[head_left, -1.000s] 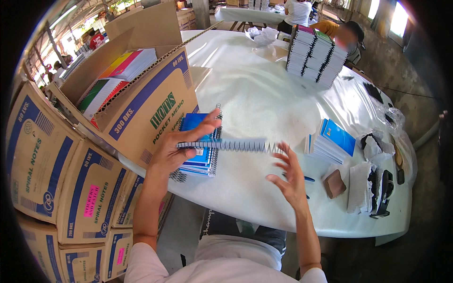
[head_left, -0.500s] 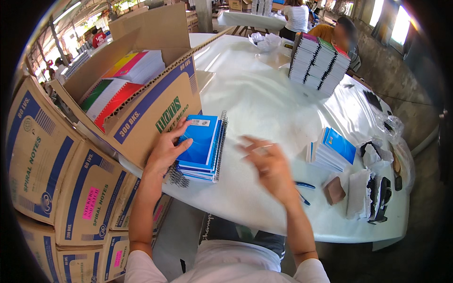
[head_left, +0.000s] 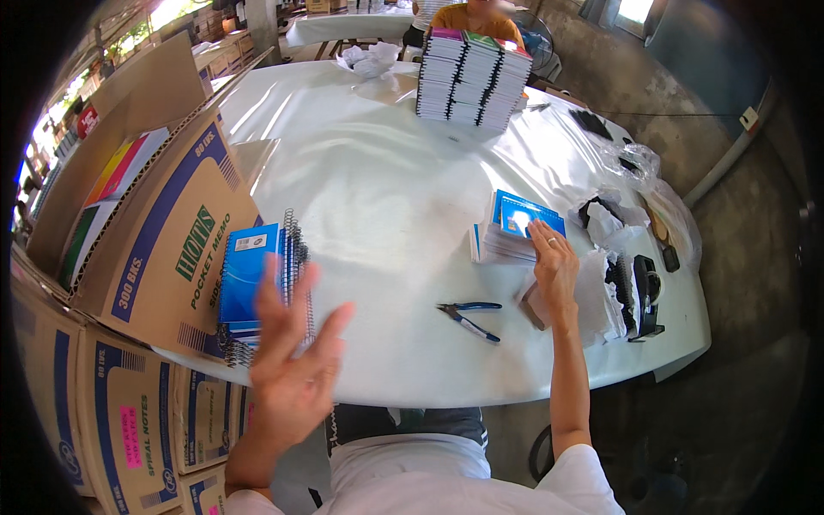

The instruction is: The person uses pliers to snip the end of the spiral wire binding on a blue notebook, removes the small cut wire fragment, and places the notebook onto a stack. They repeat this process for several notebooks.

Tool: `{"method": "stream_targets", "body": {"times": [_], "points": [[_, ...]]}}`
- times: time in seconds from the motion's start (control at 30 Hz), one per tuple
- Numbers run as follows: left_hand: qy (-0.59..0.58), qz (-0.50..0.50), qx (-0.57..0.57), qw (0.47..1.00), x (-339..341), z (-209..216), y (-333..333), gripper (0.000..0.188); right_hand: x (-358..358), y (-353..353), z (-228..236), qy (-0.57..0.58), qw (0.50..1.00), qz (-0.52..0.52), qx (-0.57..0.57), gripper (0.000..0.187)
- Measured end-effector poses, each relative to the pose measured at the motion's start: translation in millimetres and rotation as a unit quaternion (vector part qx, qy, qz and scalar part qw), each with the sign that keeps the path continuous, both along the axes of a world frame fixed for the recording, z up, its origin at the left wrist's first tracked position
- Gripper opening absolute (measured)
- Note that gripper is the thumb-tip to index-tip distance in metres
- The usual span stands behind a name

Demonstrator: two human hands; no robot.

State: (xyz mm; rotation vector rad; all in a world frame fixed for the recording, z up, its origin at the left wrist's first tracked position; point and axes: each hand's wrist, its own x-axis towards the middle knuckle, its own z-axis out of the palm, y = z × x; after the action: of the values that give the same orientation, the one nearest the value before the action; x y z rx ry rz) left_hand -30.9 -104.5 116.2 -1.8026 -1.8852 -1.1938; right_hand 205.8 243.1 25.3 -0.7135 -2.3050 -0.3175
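Observation:
My left hand (head_left: 296,369) hovers with its fingers spread, slightly blurred, in front of a stack of blue spiral notebooks (head_left: 245,279) at the table's left. It holds nothing. Loose wire coils edge that stack, and a white label sits on its top cover. Over on the right, my right hand (head_left: 556,262) reaches a second stack of blue notebooks (head_left: 515,215). Its fingers are stretched out with the tips on the top cover; the thumb is hidden. Between the hands, dark blue-handled pliers (head_left: 472,316) lie on the table.
An open cardboard box (head_left: 176,249) of notebooks stands at the left, above stacked closed boxes (head_left: 129,412). Tall piles of spiral-bound notebooks (head_left: 472,81) stand at the far side before a person in orange (head_left: 476,17). Paper-wrapped black coils (head_left: 605,300) and plastic wrap (head_left: 674,219) lie right.
My left hand has lifted off the left notebook stack and drawn back toward me. My right hand has moved right to the other blue stack. The view has swung right.

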Motion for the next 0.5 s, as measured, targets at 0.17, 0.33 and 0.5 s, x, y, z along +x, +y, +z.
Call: {"method": "stream_targets", "body": {"times": [0.17,0.33,0.5], "points": [[-0.732,-0.165,-0.076,0.657,30,-65,66,0.063,-23,-82,5,0.085,0.988,0.125,-0.012,0.041],[-0.798,-0.256,-0.166,0.52,2,-132,97,0.072,-33,-174,-22,-0.009,0.956,0.263,-0.131,0.043],[-0.554,-0.324,-0.156,0.751,-14,-151,70,0.072,-33,-163,-37,0.274,0.785,0.204,-0.517,0.056]]}}
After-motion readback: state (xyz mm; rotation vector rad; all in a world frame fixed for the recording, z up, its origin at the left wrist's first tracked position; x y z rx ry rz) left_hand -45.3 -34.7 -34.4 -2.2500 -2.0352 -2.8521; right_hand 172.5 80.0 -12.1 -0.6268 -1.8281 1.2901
